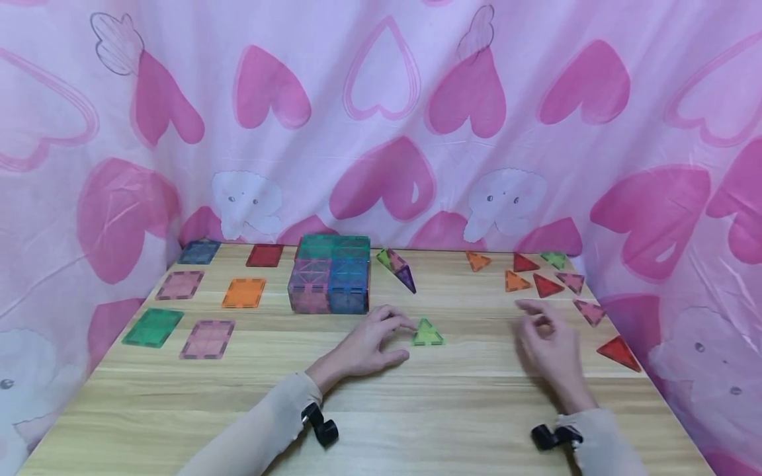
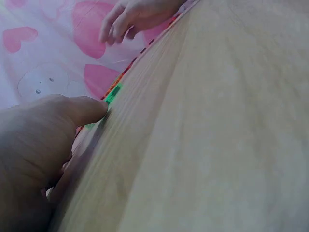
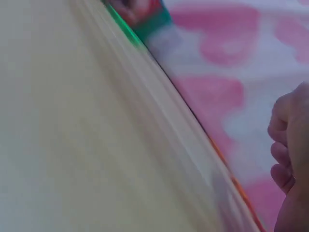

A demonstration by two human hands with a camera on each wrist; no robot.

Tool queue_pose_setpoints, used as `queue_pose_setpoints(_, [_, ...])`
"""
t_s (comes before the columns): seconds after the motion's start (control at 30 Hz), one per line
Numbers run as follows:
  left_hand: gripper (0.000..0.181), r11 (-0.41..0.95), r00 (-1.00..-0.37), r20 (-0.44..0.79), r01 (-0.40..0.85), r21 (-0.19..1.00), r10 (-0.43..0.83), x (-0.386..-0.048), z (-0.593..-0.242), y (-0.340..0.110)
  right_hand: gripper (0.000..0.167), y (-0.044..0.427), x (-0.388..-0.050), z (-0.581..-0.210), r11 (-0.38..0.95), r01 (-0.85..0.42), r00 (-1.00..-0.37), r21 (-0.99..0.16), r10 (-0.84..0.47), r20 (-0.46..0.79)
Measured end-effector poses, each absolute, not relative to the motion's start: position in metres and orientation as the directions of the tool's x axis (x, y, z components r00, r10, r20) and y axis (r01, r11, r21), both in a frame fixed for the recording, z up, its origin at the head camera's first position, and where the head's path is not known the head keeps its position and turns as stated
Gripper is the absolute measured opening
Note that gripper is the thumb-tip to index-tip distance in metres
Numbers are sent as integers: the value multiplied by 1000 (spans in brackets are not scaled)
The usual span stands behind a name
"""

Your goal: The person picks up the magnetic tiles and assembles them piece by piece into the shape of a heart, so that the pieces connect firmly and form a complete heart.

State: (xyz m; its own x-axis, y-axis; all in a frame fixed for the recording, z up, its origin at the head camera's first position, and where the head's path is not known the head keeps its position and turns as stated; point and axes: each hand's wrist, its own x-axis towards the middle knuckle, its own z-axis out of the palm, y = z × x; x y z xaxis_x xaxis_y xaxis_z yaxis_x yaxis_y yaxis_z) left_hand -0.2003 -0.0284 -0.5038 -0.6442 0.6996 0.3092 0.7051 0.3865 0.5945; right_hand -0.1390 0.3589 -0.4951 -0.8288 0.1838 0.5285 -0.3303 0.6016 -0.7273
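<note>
In the head view my left hand (image 1: 375,340) rests on the wooden table, its fingers loosely bent. A fingertip meets the left edge of a yellow-green triangular magnetic tile (image 1: 426,332) lying flat. The left wrist view shows that hand's thumb low over the wood, with a bit of green tile (image 2: 113,93) beyond it. My right hand (image 1: 549,340) hovers at the right, fingers loosely curled and holding nothing. Left of centre stands a box of magnetic tiles (image 1: 330,284), with pink, blue and green squares. Behind the left hand lies a narrow multicoloured tile piece (image 1: 397,268).
Square tiles lie spread at the left, among them an orange one (image 1: 243,292) and a green one (image 1: 153,328). Several triangular tiles, including a red triangle (image 1: 619,353), lie along the right edge. A pink heart-print curtain (image 1: 381,132) hangs behind and beside the table.
</note>
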Motion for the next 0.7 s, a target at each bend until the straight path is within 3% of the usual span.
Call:
queue_pose_setpoints(0.17, [50, 346, -551, 325, 785, 513, 769, -201, -504, -29, 33, 420, -130, -486, 639, -211, -729, -740, 402, 555])
queue_pose_setpoints(0.27, [46, 339, -530, 324, 802, 492, 783, -201, -505, -29, 34, 449, -121, -479, 659, -59, -726, -749, 487, 486])
queue_pose_setpoints(0.43, [29, 344, -578, 336, 762, 549, 744, -201, -504, -28, 48, 487, -105, -466, 710, 211, -795, -672, 524, 304])
queue_pose_setpoints(0.57, [14, 345, -627, 352, 720, 602, 695, -201, -503, -28, 68, 510, -94, -461, 779, 278, -870, -563, 452, 196])
queue_pose_setpoints(0.7, [17, 353, -646, 334, 697, 624, 686, -200, -504, -29, 85, 524, -88, -461, 825, 297, -925, -482, 373, 69])
